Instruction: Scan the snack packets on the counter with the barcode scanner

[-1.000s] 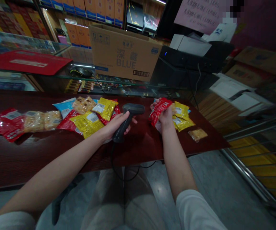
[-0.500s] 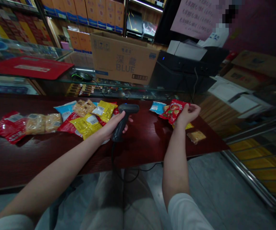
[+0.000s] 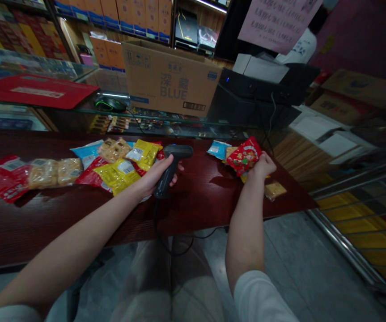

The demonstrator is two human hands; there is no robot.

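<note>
My left hand (image 3: pixel 161 176) is wrapped round the grip of a black barcode scanner (image 3: pixel 178 151), whose head points right. On the right, my right hand (image 3: pixel 263 166) grips a red snack packet (image 3: pixel 245 155) by its lower right side, its printed front toward me. Under and behind that packet lie a blue packet (image 3: pixel 218 149) and a partly covered yellow one. A clear-wrapped cracker (image 3: pixel 275 191) lies near the table's right end. Left of the scanner is a pile with yellow packets (image 3: pixel 119 175), a red packet (image 3: pixel 6 178), clear-wrapped biscuits (image 3: pixel 114 150) and a blue packet (image 3: pixel 88 152).
The dark red table (image 3: pixel 193 210) meets a glass counter behind, which bears a cardboard box (image 3: pixel 171 80), a mouse (image 3: pixel 110 104) and a red mat (image 3: pixel 38 91). A black printer-like machine (image 3: pixel 256 87) stands back right. The scanner's cable (image 3: pixel 155 223) hangs over the front edge. Another person's sleeve shows behind.
My right hand has turned the red packet so that it tilts up and its front shows more fully. The left hand with the scanner stays nearly where it was; the view has shifted slightly.
</note>
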